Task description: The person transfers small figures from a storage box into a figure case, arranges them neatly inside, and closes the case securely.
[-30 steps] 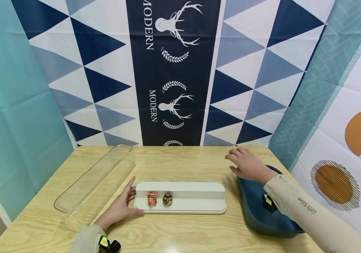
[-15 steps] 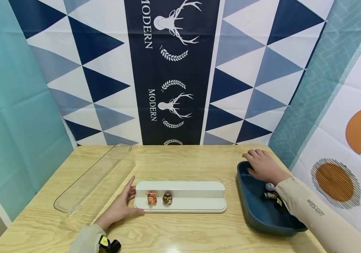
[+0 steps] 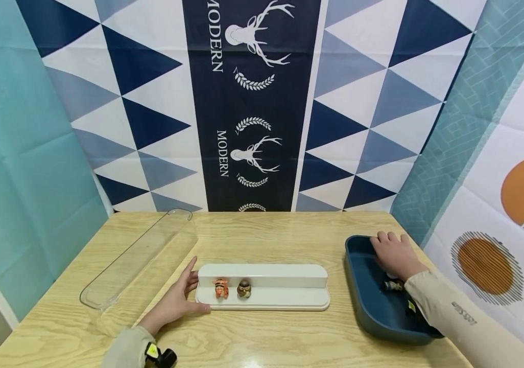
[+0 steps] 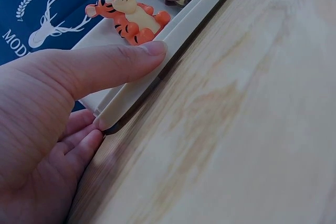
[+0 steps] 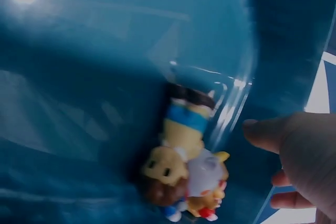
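Note:
My left hand (image 3: 176, 301) grips the left end of a long white stepped display base (image 3: 289, 298), thumb along the front edge and fingers at the end. On the base sit an orange tiger figurine (image 4: 134, 17) and a brown owl figurine (image 3: 244, 289). At the right, my right hand (image 3: 395, 254) reaches over the back of a deep blue bin (image 3: 358, 294), holding nothing. In the right wrist view its thumb points towards a brown-haired boy figurine (image 5: 184, 129) lying in the bin. A grey-headed figurine (image 5: 206, 174) lies against the boy, with other colourful pieces partly hidden.
A clear plastic cover (image 3: 124, 255) lies on the wooden table (image 3: 262, 337) left of the base. Patterned cloth (image 3: 253, 102) hangs behind the table and along its sides.
My right hand has moved right and down, from beside the bin's back left edge to inside the bin's back part. The left hand, the base and its two figurines have stayed put.

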`<action>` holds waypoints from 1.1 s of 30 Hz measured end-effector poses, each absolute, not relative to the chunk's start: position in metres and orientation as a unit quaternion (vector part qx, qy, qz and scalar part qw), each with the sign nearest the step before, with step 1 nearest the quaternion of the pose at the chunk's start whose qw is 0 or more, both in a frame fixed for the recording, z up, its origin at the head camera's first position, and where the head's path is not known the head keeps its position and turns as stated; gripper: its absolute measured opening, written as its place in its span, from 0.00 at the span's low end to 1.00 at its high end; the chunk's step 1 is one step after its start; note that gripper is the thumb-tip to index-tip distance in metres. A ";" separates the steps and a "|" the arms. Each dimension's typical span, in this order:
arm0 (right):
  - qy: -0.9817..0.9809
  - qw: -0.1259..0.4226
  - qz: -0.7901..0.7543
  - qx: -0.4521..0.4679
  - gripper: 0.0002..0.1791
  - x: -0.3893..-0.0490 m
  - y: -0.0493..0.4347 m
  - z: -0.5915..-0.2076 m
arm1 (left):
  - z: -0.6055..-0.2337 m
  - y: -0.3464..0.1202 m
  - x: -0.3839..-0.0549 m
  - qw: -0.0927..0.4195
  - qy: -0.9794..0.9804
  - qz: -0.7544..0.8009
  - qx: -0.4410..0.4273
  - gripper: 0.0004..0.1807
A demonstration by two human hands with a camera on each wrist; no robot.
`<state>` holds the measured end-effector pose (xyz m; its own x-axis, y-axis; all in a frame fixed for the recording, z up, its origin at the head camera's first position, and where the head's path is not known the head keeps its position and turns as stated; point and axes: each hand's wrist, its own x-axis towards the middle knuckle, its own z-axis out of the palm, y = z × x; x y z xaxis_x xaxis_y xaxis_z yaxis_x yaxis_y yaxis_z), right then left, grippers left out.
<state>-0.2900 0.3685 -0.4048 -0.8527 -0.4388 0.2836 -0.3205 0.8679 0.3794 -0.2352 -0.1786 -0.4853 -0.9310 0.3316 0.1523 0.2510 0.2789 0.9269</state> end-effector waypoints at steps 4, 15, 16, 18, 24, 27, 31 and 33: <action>-0.958 0.159 -0.150 0.183 0.21 -0.289 0.370 -0.413 | -0.484 -0.179 -0.234 0.038 0.802 0.568 0.178 0.71; -0.975 0.126 -0.131 0.129 0.12 -0.289 0.371 -0.427 | -0.485 -0.179 -0.235 0.034 0.807 0.559 0.189 0.71; -0.976 0.122 -0.132 0.124 0.11 -0.289 0.370 -0.427 | -0.485 -0.179 -0.235 0.034 0.807 0.558 0.191 0.71; -0.976 0.118 -0.138 0.118 0.06 -0.289 0.369 -0.429 | -0.486 -0.178 -0.236 0.034 0.806 0.560 0.192 0.71; -0.974 0.115 -0.153 0.118 0.01 -0.292 0.366 -0.430 | -0.486 -0.176 -0.236 0.029 0.803 0.563 0.193 0.70; -0.973 0.111 -0.156 0.125 0.01 -0.294 0.366 -0.430 | -0.486 -0.177 -0.236 0.029 0.804 0.561 0.194 0.70; -0.975 0.096 -0.150 0.131 0.05 -0.294 0.365 -0.428 | -0.485 -0.179 -0.236 0.032 0.804 0.562 0.192 0.70; -0.977 0.091 -0.140 0.134 0.06 -0.293 0.364 -0.426 | -0.485 -0.179 -0.236 0.032 0.803 0.563 0.191 0.70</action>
<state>-0.2933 0.3642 -0.4258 -0.9476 -0.2871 0.1400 -0.2363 0.9250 0.2976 -0.2363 -0.1792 -0.4848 -0.9246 0.3441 0.1636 0.2711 0.2925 0.9170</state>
